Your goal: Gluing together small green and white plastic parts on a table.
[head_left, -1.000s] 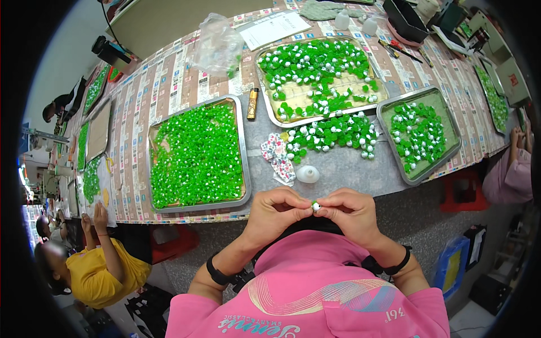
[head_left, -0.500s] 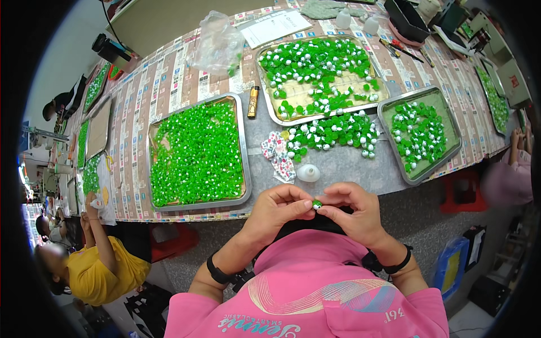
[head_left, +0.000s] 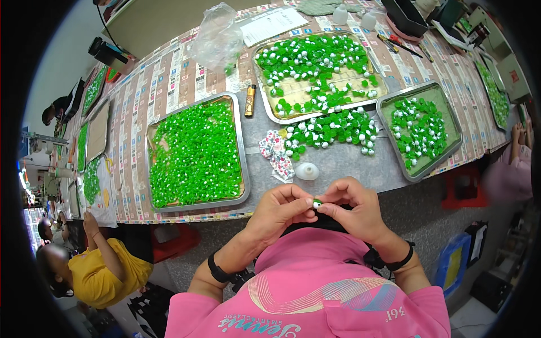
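Observation:
Between my fingertips, just off the table's front edge, is a small green piece with a white ball that has a dark dot [head_left: 317, 203]. My left hand [head_left: 280, 209] pinches it from one side with thumb and forefinger. From the other side my right hand [head_left: 350, 207] grips it the same way. Right beyond my hands stands a white squeeze bottle [head_left: 307, 171]. Next to that lies a crumpled flowered cloth [head_left: 276, 156]. A loose heap of green-and-white pieces [head_left: 332, 133] spreads on the grey sheet behind the bottle.
A metal tray [head_left: 246, 186] full of small green pieces is at left. Another tray [head_left: 282, 120] with green-and-white pieces lies behind the heap, a smaller tray [head_left: 414, 179] to the right. A gold lighter-like tube [head_left: 250, 101] and a plastic bag [head_left: 217, 42] lie farther back. A person in yellow [head_left: 110, 273] sits at left.
The piece in my fingers has turned a little, with its dark dot facing differently. Both hands stay pinched together in nearly the same place. The person in yellow has shifted their hands.

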A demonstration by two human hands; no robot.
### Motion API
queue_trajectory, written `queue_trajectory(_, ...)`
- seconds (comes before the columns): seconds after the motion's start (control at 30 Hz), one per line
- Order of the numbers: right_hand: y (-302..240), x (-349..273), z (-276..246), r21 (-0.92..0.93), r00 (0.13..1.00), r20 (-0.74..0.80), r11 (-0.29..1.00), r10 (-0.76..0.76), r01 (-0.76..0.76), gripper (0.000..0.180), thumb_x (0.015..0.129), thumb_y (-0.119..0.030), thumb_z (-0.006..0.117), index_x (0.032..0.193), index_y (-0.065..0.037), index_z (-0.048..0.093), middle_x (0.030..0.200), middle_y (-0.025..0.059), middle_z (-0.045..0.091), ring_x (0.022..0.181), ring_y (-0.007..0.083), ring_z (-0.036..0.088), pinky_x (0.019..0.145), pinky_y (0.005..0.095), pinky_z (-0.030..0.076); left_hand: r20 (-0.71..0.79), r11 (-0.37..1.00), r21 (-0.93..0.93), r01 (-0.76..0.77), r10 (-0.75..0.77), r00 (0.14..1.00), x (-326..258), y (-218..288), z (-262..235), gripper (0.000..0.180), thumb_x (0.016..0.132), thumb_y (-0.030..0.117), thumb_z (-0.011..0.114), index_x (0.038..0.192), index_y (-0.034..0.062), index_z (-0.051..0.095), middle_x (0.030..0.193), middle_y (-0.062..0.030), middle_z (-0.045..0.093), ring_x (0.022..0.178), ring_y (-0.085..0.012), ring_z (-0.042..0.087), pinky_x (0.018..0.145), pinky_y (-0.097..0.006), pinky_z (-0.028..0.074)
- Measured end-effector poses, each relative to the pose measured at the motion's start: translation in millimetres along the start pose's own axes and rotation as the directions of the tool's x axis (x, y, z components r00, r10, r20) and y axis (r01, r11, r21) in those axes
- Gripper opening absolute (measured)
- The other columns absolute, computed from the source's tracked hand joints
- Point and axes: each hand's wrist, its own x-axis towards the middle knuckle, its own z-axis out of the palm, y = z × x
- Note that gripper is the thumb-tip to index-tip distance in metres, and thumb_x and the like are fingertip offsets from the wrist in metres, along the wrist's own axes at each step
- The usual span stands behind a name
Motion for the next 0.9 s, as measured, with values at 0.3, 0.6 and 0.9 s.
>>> queue_trajectory(0.3, 5.2, 12.4, -11.9, 0.385, 0.958, 0.217, 0.885, 0.19, -0.263, 0.022, 0.085, -0.004, 0.065, 0.104, 0.002, 0.056, 0.09, 0.0079, 0.066, 0.081, 0.0114, 0.064, 0.073, 0.023, 0.052, 0.058, 0.994, 0.103, -0.04, 0.035, 0.998, -3.4, 1.5, 2.3, 0.022, 0.088, 0.006, 0.061, 0.108, 0.0015, 0.056, 0.095, -0.0083, 0.063, 0.08, -0.0161, 0.065, 0.077, -0.033, 0.057)
queue_trajectory(0.6, 2.6, 5.6, -6.1, 0.331, 0.966, 0.215, 0.92, 0.143, -0.21, 0.022, 0.084, -0.002, 0.066, 0.104, 0.003, 0.06, 0.093, 0.0076, 0.066, 0.087, 0.0125, 0.064, 0.076, 0.0237, 0.052, 0.075, 0.998, -0.007, -0.069, 0.069, 0.995, -0.9, -2.9, -5.8, 0.026, 0.086, 0.003, 0.064, 0.11, 0.0019, 0.055, 0.094, -0.0097, 0.064, 0.081, -0.018, 0.066, 0.077, -0.035, 0.057)
queue_trajectory(0.9, 16.3, 3.6, -4.2, 0.34, 0.987, 0.155, 0.937, 0.028, -0.08, 0.017, 0.082, 0.0, 0.067, 0.098, 0.003, 0.063, 0.094, 0.0076, 0.066, 0.086, 0.0124, 0.064, 0.075, 0.0236, 0.052, 0.067, 0.969, 0.167, -0.183, 0.174, 0.983, -0.5, -7.5, -2.8, 0.019, 0.083, 0.001, 0.066, 0.1, -0.0023, 0.06, 0.092, -0.0114, 0.064, 0.08, -0.0192, 0.066, 0.074, -0.036, 0.059)
